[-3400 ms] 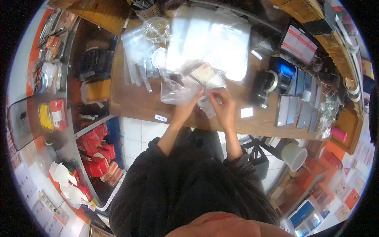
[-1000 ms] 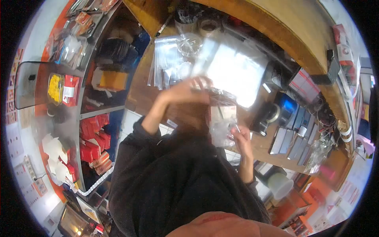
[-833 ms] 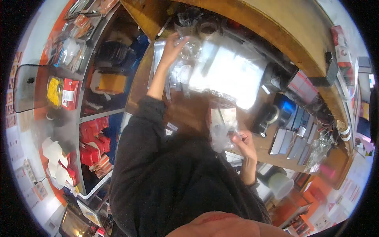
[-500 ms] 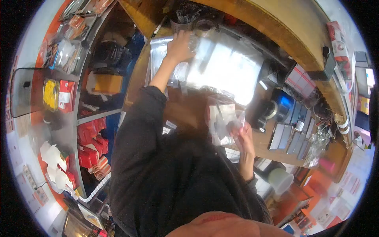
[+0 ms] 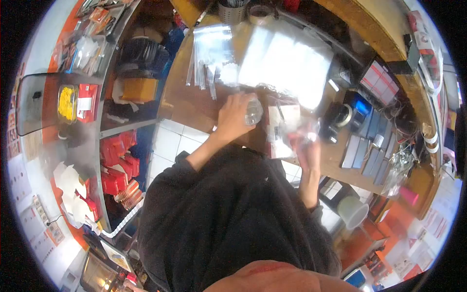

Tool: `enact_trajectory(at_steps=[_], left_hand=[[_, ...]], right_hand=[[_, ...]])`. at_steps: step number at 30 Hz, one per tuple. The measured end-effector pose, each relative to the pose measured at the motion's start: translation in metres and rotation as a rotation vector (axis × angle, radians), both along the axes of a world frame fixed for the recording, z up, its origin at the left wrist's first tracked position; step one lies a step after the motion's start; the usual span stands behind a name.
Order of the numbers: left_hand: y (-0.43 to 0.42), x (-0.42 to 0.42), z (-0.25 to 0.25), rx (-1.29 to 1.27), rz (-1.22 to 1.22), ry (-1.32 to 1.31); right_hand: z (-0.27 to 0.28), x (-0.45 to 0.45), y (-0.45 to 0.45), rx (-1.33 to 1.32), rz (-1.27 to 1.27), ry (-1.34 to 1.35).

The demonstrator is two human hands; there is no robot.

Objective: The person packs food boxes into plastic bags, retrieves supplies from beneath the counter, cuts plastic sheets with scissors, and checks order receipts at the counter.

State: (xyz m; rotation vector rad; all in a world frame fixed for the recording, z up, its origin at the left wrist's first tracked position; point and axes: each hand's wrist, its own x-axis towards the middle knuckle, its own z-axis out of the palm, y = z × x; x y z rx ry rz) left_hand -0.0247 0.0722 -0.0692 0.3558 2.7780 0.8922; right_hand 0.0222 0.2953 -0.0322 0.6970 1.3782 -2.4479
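Observation:
My left hand (image 5: 233,117) is wrapped round a small clear round container (image 5: 253,112) above the table's near edge. To its right, my right hand (image 5: 307,150) is smeared by motion, its fingers closed on a clear plastic piece (image 5: 311,130) whose kind I cannot make out. Beside that hand lies a clear bag with a pale card-like sheet (image 5: 291,114) in it. Beyond the hands are a stack of shiny clear plastic sleeves (image 5: 287,58) and, to the left, some narrower clear bags (image 5: 212,46).
A tape roll (image 5: 261,14) and a perforated pen cup (image 5: 231,12) stand at the back of the wooden table (image 5: 194,104). On the right are a device with a lit blue screen (image 5: 360,106) and several grey boxes (image 5: 357,152). Metal shelving (image 5: 129,127) with red packets stands left.
My left hand has come back toward me from the far bags, bringing the clear round container. My right hand has shifted slightly up and right. The camera view has also shifted.

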Motion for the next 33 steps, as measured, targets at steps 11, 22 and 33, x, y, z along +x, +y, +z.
enact_trajectory(at_steps=[11, 22, 33], left_hand=[[-0.024, -0.003, -0.017, 0.399, 0.161, 0.108], [-0.037, -0.019, 0.008, 0.477, 0.018, 0.039], [-0.036, -0.012, -0.011, 0.679, 0.110, -0.258]], right_hand=[[-0.017, 0.013, -0.054, 0.569, 0.438, 0.140], [-0.053, 0.032, -0.095, 1.154, 0.435, 0.281], [-0.051, 0.037, -0.088, 1.073, 0.180, 0.281]])
